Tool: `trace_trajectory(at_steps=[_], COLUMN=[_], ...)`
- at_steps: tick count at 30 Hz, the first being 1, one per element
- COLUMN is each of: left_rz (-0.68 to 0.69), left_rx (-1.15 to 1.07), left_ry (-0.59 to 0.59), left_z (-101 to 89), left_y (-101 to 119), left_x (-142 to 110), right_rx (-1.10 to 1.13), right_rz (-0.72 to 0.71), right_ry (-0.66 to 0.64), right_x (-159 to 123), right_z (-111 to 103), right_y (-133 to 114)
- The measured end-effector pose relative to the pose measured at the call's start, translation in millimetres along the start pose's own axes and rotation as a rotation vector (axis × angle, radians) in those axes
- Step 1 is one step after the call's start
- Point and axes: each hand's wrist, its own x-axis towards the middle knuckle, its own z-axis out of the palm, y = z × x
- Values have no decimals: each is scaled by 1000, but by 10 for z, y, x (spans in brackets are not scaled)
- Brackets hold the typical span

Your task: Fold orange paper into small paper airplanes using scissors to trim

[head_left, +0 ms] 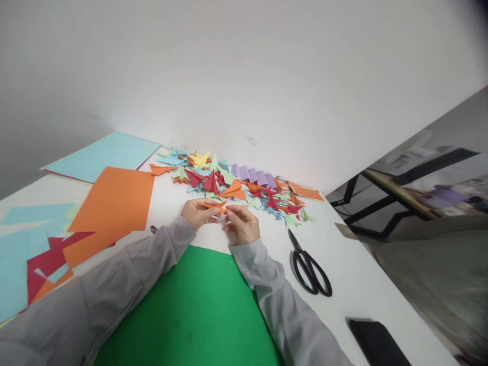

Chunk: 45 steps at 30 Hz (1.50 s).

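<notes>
Between my two hands is a small folded orange paper piece (pixel 215 206), held just above the far edge of a green sheet (pixel 194 310). The fingers of my left hand (pixel 198 213) pinch its left part. My right hand (pixel 243 223) has thumb and fingertips closed on its right end. The piece has a pointed tip and looks like a small paper plane. Just beyond my hands lies a heap of folded paper pieces (pixel 211 181) in red, orange, yellow, green and blue.
Black-handled scissors (pixel 310 267) lie to the right, with a black flat object (pixel 377 341) nearer. Orange sheets (pixel 114 198), blue sheets (pixel 102 155) and red scraps (pixel 49 256) are on the left. Pleated purple paper (pixel 253 175) rests by the wall (pixel 244 76).
</notes>
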Motion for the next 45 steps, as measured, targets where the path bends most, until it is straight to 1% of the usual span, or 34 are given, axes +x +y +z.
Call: trace_trajectory(at_steps=[12, 20, 28, 36, 40, 45], left_rz=[-10, -13, 3, -11, -23, -37], left_rx=[-5, -7, 38, 4, -19, -75], left_ry=[28, 24, -5, 16, 33, 36], left_z=[1, 6, -8, 15, 3, 10], left_y=[13, 13, -17, 30, 38, 60], left_x=[8, 4, 5, -11, -6, -8], right_rx=[-44, -39, -44, 5, 47, 39], right_rz=[17, 52, 26, 46, 66, 72], right_ry=[40, 33, 0, 72, 30, -15], right_x=[19, 12, 19, 42, 20, -7], right_z=[-8, -13, -32, -30, -15, 14], right_y=[22, 9, 14, 33, -4, -49])
